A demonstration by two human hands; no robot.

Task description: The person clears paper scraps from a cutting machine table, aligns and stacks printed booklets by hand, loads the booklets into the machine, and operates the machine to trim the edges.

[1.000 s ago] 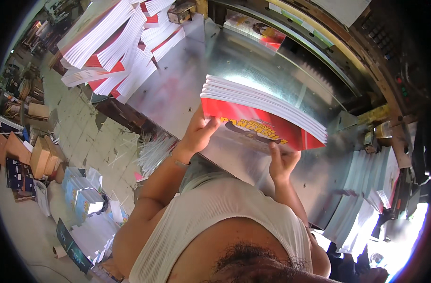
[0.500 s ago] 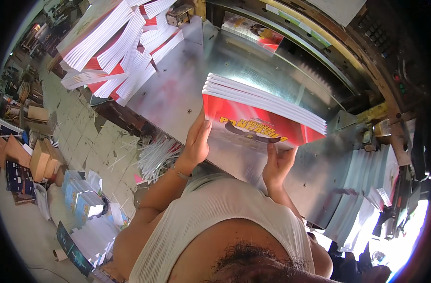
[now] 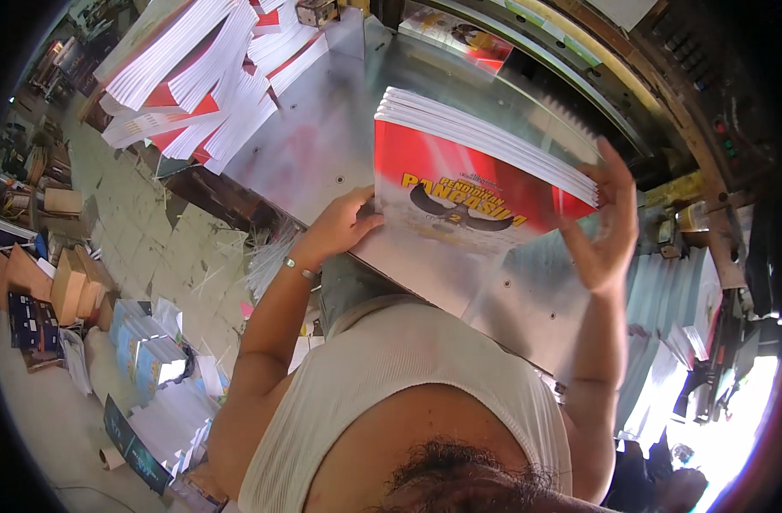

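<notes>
A thin stack of red-covered books (image 3: 459, 184) stands on edge, leaning slightly, on the metal table in front of me, white spines up. At its lower left corner my left hand (image 3: 344, 224) grips the edge, thumb toward the front cover and the other fingers partly hidden. Around its right end my right hand (image 3: 603, 227) is spread, thumb low by the cover and fingers raised beside the top corner; it is slightly blurred.
Large piles of white-paged, red-covered books (image 3: 194, 77) lie at the far left of the metal table (image 3: 301, 167). Another book (image 3: 459, 38) lies under the machine at the back. More stacks (image 3: 677, 295) stand at right. Paper strips (image 3: 271, 256) and bundles (image 3: 147, 346) lie on the floor at left.
My right hand has moved from the lower front of the books up and outward to their right end, fingers spreading. The left hand has slid slightly left and down the edge.
</notes>
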